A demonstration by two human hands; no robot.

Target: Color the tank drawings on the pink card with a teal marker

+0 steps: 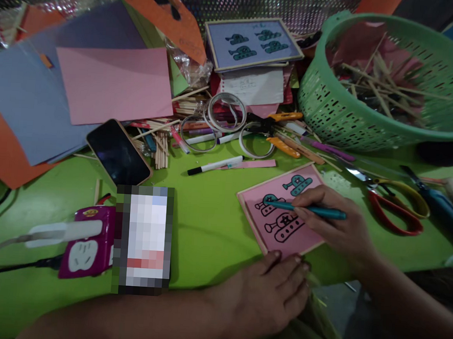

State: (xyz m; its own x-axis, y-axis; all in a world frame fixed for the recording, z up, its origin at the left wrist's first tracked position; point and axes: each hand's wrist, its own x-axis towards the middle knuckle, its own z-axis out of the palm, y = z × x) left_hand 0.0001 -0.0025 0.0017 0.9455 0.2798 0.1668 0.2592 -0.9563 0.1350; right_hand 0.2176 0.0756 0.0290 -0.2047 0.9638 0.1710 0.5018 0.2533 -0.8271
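a bright green table (pixel 209 204) spreads under your hands, with shiny perforated material (pixel 282 4) behind it at twelve o'clock. the pink card (pixel 254 212) with the pale stick border lies at four o'clock from the middle of your view, tilted on the table. on it are three black-outlined, tank-like drawings: the far one is teal, the middle one partly teal, and the nearest left pink inside. your right hand (pixel 331 217) comes in from four o'clock, its grip closed on the teal pen (pixel 319 211), thumb and fingers pinching the barrel, the tip at the middle drawing. your left hand (pixel 268 295) lies back up at five o'clock, its grip loosely open, fingers side by side at the card's near edge; you can't tell whether they press it. the red and yellow scissors (pixel 396 215) rest at three o'clock, the green basket (pixel 368 117) of sticks at two, a blue framed card (pixel 253 43) at twelve. tape rolls (pixel 227 112) sit between that and your card. a dark-screened phone (pixel 119 152) is at nine, a purple socket block (pixel 87 248) at eight.
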